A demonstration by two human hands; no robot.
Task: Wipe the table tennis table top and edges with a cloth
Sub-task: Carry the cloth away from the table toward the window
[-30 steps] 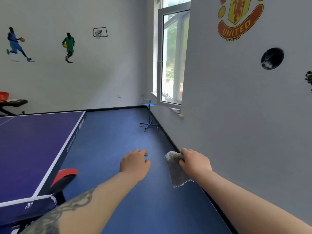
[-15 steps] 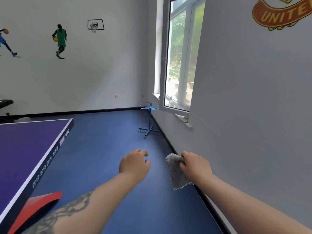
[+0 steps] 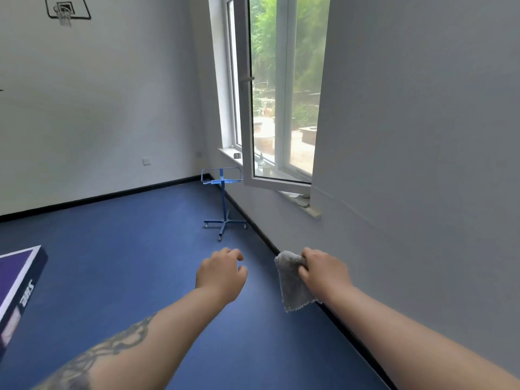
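My two bare arms reach forward over a blue floor, seen from a camera on my head. My right hand is nearest the wall, its fingers curled around the top of a grey terry cloth that hangs down from my grip, limp and clear of any surface. My left hand hovers beside it, a little apart, fingers loosely curled and holding nothing.

The table tennis table, the counter I am to wipe, shows only as one purple corner with a white line and dark edge at the far left of the view, well apart from both hands. Its visible side edge runs away from me and slightly rightward. So the surface lies off to my left, and my empty left hand is nearer to it than the hand with the cloth. I judge the next move calls for turning left and carrying the cloth across to that corner.

Ahead, a blue wheeled stand sits below an open window.
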